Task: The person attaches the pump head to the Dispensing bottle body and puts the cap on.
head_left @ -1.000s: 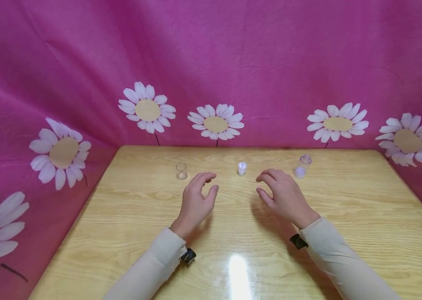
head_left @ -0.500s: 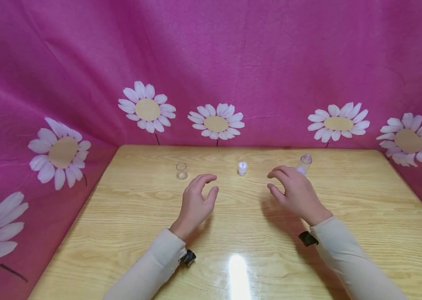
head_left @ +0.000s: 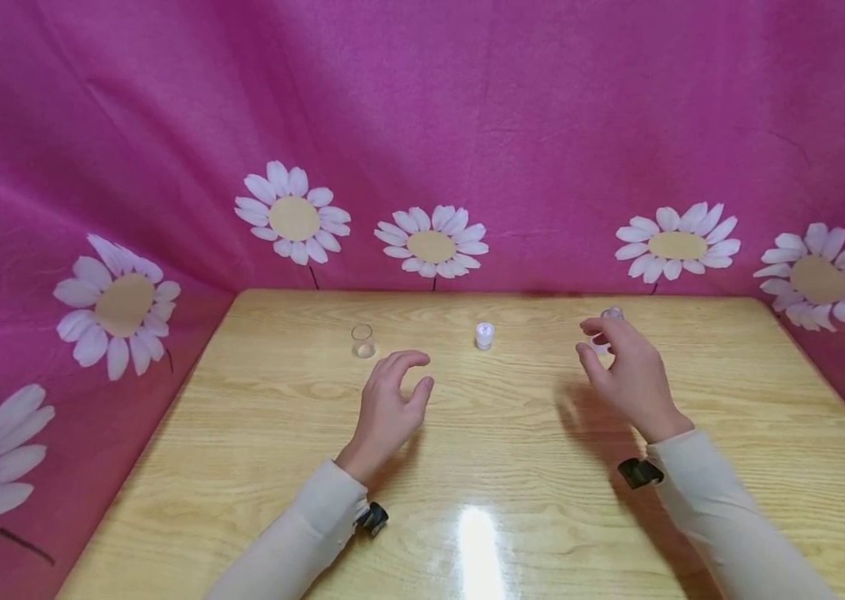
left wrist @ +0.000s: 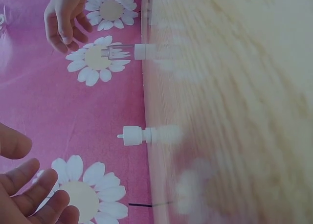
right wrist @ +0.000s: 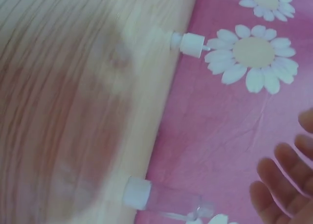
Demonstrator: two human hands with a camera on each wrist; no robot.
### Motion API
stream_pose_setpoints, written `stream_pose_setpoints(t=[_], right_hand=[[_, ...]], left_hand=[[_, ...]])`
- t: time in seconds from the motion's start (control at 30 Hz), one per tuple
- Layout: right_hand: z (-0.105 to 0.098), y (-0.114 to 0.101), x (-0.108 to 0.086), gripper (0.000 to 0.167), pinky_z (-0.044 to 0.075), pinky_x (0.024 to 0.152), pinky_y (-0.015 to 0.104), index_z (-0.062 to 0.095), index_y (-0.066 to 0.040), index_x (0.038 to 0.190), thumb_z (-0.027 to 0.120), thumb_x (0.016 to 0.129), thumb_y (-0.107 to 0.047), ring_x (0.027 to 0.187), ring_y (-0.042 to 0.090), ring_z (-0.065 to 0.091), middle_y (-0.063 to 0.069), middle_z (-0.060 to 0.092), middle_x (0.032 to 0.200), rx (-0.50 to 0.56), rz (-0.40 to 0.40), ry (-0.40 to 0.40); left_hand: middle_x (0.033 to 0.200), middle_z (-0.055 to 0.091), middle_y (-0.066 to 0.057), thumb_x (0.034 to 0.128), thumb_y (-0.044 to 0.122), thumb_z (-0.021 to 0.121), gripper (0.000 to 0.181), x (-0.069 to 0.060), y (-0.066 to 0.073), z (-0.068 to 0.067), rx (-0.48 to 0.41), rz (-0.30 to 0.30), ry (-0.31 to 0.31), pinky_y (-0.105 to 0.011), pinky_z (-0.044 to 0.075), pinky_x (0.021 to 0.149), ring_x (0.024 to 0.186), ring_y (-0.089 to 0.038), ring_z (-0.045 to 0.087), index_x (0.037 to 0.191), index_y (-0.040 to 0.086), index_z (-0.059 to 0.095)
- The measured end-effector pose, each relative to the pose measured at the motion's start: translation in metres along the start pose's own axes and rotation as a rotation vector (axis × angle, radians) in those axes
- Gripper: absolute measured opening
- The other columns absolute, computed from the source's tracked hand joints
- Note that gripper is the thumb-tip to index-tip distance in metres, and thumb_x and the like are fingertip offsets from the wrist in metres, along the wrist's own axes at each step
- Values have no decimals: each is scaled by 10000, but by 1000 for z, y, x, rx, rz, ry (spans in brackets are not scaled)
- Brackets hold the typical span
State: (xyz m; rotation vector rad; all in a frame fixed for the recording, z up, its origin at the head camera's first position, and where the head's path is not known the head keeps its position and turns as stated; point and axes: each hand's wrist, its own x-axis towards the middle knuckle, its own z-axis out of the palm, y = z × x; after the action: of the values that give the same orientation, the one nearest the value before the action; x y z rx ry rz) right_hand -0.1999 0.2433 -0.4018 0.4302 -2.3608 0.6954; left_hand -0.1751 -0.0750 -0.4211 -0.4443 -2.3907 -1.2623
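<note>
My right hand (head_left: 634,377) hovers with bent, spread fingers in front of a small clear bottle (head_left: 612,313) that has a white lower end. In the head view the hand covers much of the bottle. A gap shows between the fingers and the clear bottle (right wrist: 171,198) in the right wrist view. My left hand (head_left: 385,408) hangs over the table, thumb and fingers apart, holding nothing. Close beyond it stands a clear cup-shaped piece (head_left: 363,343). Between the hands stands a white nozzle piece (head_left: 484,336); side-on, the nozzle piece (left wrist: 132,135) shows a thin tip.
All three items stand in a loose row toward the back of the wooden table (head_left: 467,442). A pink cloth (head_left: 542,125) with white daisies rises behind the table and along its sides. Light glares off the table's front part.
My right hand has moved right, away from the nozzle piece, and now overlaps the clear bottle in the head view. The left hand has hardly moved. The three items stand where they were.
</note>
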Motion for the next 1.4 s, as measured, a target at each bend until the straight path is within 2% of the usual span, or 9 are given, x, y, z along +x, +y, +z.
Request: stream_pose_setpoints(t=[0.1,0.2,0.4,0.53,0.63,0.77,0.97,1.13,1.4], right_hand=[[-2,6,1,266,444,722,171,646,13,1130,683,871,-39,868,311,671,165,686,1018,16,63,59],[-3,11,2,303,335,719,46,633,16,1175,676,885,-61,866,328,667,175,695,1019,46,121,77],[-7,22,1,383,355,680,53,581,30,1250,647,888,-77,853,343,666,191,708,1022,59,235,68],[-8,29,1,414,363,685,29,543,32,1287,625,905,-103,899,336,665,198,707,1056,64,351,57],[-9,34,3,438,391,738,89,527,18,1315,611,921,-152,966,354,663,203,685,1115,80,454,36],[-10,42,6,506,427,838,286,479,27,1368,602,938,-210,1078,407,616,244,606,1227,120,554,-29],[-8,52,6,573,427,898,474,422,67,1401,601,942,-227,1136,444,533,300,527,1284,107,571,-125],[-5,53,7,572,426,948,537,411,74,1405,581,958,-240,1162,456,517,309,500,1314,114,578,-164],[0,55,9,624,441,993,531,347,54,1458,556,982,-292,1206,445,486,302,443,1406,188,674,-236]], left_hand=[[1192,691,-77,911,115,662,232,0,1,0,-2,0,-8,-448,475,1006,1147,-263,602,1135,58,685],[1196,689,-83,911,117,662,231,0,1,0,-1,-2,-8,-456,474,1004,1150,-270,600,1132,56,683],[1191,691,-94,905,113,669,228,-2,1,1,-9,-29,-8,-469,472,1011,1164,-280,598,1124,48,683],[1198,688,-88,907,116,671,232,-3,2,3,-15,-48,-16,-473,464,1018,1171,-275,593,1131,56,683],[1199,687,-86,907,113,673,233,-3,3,3,-19,-52,-16,-474,462,1018,1169,-276,591,1133,59,683],[1200,685,-83,905,114,670,238,-4,4,3,-15,-56,-21,-459,474,986,1148,-269,594,1137,65,678],[1183,675,-101,902,112,664,261,-5,5,4,-20,-59,-20,-428,500,902,1079,-278,598,1155,52,654],[1155,684,-107,908,95,663,239,-7,3,4,-31,-57,-5,-468,510,899,1062,-289,603,1143,48,658],[1139,704,-95,916,107,665,239,-9,3,2,-10,-74,-29,-431,494,917,1063,-271,610,1144,34,670]])
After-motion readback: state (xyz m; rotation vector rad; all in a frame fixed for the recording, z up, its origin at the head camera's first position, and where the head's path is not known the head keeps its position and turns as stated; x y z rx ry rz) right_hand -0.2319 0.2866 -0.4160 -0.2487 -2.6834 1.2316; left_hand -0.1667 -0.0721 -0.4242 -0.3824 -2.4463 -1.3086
